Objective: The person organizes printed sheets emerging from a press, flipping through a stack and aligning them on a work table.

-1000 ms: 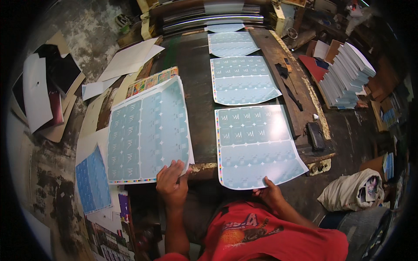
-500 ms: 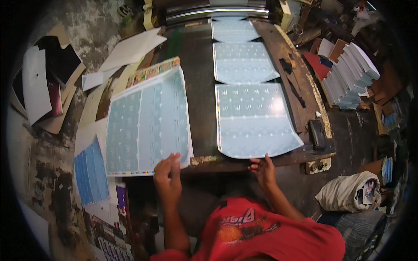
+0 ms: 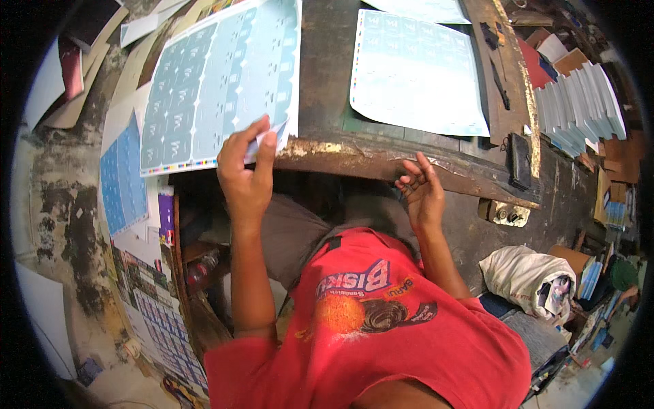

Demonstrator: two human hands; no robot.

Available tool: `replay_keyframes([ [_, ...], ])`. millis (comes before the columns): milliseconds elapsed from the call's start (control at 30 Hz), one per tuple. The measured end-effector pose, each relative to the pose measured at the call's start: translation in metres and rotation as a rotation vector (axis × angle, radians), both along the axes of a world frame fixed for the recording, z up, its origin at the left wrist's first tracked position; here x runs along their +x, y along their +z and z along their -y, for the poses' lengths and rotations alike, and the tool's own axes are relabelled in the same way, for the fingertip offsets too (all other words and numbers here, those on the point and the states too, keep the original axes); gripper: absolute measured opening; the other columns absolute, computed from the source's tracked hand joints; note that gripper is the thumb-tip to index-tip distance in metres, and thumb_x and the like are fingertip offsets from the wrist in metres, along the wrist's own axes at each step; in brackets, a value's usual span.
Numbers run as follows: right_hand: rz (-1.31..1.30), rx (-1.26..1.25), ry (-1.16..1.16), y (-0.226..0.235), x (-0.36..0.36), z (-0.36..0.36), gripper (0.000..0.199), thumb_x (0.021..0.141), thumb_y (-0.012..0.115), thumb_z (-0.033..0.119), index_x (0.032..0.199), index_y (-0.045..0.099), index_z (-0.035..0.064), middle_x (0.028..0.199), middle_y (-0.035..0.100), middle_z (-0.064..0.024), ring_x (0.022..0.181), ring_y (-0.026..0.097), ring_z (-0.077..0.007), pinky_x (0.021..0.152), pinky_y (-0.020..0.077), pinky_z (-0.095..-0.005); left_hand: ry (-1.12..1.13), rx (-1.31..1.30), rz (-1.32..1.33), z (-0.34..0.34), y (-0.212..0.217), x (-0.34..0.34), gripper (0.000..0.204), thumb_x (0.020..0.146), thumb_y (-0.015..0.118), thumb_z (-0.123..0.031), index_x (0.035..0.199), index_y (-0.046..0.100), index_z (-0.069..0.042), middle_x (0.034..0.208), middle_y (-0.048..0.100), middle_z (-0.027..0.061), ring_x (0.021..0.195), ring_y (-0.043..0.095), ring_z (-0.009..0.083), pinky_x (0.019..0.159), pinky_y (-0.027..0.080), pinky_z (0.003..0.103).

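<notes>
A pale blue printed sheet [image 3: 225,75] lies on top of the stack at the left of the dark table. My left hand [image 3: 244,167] is at its near right corner, with thumb and fingers closed on the slightly raised corner. My right hand [image 3: 424,194] is held just in front of the table's worn front edge [image 3: 368,155], palm turned inward, fingers apart and nothing in them. Beyond it, a second printed sheet [image 3: 419,75] lies by itself on the table, bright with glare and a little back from the edge. Part of another sheet [image 3: 429,8] shows behind that one.
A dark oblong object [image 3: 519,160] sits at the table's right front corner. Stacked white paper blocks [image 3: 579,102] stand to the right, above a stuffed cream sack [image 3: 528,279]. A blue printed sheet [image 3: 124,180] hangs low at the left, near a calendar-like print [image 3: 163,324].
The view has tilted downward, so the rollers at the far end are gone from sight. The right-hand sheet lies farther from the front edge, away from my right hand. My left hand has closed on the corner.
</notes>
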State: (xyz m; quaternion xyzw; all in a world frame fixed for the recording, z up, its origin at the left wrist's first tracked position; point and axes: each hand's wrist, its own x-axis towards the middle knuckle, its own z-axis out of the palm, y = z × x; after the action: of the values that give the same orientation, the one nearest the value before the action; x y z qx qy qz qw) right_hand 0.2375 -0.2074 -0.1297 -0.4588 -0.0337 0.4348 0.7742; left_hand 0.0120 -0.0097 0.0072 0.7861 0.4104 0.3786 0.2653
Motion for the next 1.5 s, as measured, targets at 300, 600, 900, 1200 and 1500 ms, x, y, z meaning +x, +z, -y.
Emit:
replay_keyframes([
  [300,0.051,-0.044,0.047,0.024,0.001,-0.012,0.048,0.101,0.049,0.032,0.136,0.050,-0.0014,0.104,0.069,-0.0103,0.084,0.064,-0.0152,0.080,0.0533,-0.0334,0.238,-0.454,0.836,-0.014,0.019,-0.003,0.038,0.101,0.056,-0.024,0.113,0.064,0.011,0.113,0.066,0.0173,0.107,0.060,0.0232,0.100,0.041,0.037],
  [600,0.082,0.132,0.270,0.073,0.015,-0.015,0.054,0.100,0.052,0.033,0.142,0.043,-0.0004,0.114,0.066,-0.0127,0.088,0.063,-0.0152,0.084,0.0504,-0.0316,-0.392,0.143,-0.037,0.029,0.044,0.008,0.019,0.092,0.064,-0.028,0.090,0.076,-0.014,0.096,0.074,0.0033,0.103,0.067,0.0263,0.109,0.031,0.049],
  [900,-0.064,-0.141,0.237,0.048,0.009,0.013,0.038,0.090,0.067,0.025,0.115,0.055,-0.0007,0.089,0.065,-0.0103,0.071,0.064,-0.0186,0.058,0.0510,-0.0294,-0.391,0.284,-0.163,0.029,0.036,0.008,0.054,0.090,0.060,-0.055,0.116,0.069,-0.009,0.135,0.059,0.0128,0.137,0.043,0.0388,0.117,0.013,0.060],
  [1200,-0.073,-0.174,0.308,-0.005,-0.023,0.052,0.041,0.101,0.048,0.040,0.114,0.053,0.0008,0.081,0.065,-0.0125,0.068,0.063,-0.0196,0.054,0.0435,-0.0258,-0.071,0.299,-0.302,-0.005,-0.011,-0.008,0.049,0.087,0.071,-0.038,0.124,0.065,-0.006,0.132,0.062,0.0124,0.132,0.050,0.0329,0.111,0.031,0.049],
  [1500,-0.244,-0.030,0.183,-0.002,0.019,0.001,0.052,0.101,0.045,0.049,0.120,0.050,0.0002,0.081,0.064,-0.0157,0.060,0.055,-0.0189,0.075,0.0528,-0.0405,-0.175,0.001,-0.120,-0.006,0.012,-0.009,0.045,0.099,0.055,-0.042,0.120,0.067,-0.004,0.130,0.064,0.0126,0.134,0.049,0.0314,0.112,0.030,0.047],
])
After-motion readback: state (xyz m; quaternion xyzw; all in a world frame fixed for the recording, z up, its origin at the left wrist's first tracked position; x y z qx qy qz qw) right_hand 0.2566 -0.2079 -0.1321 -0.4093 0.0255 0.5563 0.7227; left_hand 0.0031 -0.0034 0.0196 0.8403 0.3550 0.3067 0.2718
